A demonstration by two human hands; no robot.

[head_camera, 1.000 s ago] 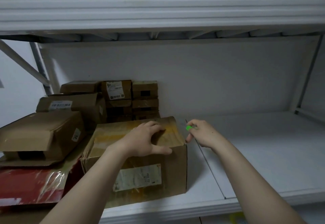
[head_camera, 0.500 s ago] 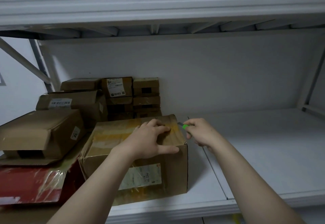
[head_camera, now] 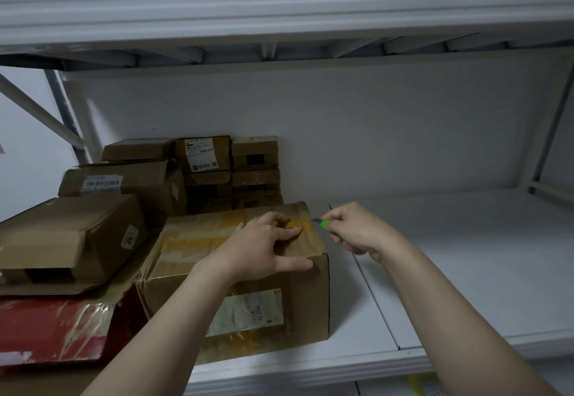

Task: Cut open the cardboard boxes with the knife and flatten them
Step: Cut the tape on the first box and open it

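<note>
Shelf (head_camera: 484, 274) in white metal is shown carrying the work. Other boxes (head_camera: 133, 184) are stacked at its left and back, and none is seen flattened. The box (head_camera: 307, 302) being worked on is stood at the front, just right of that stack, with its taped top not yet opened. The left hand (head_camera: 261, 249) is laid on the top, fingers spread and pressing, thumb along the front edge. Its grip is released and nothing is held. The right hand (head_camera: 357, 231) is placed at the box's right top edge, its grip clenched round the knife (head_camera: 325, 224). Compared with a second ago, the green handle has been brought in from just beside the box, so that the blade tip is now set against the tape at that edge. The first cut is judged to be about to start, and flattening has not been begun.
</note>
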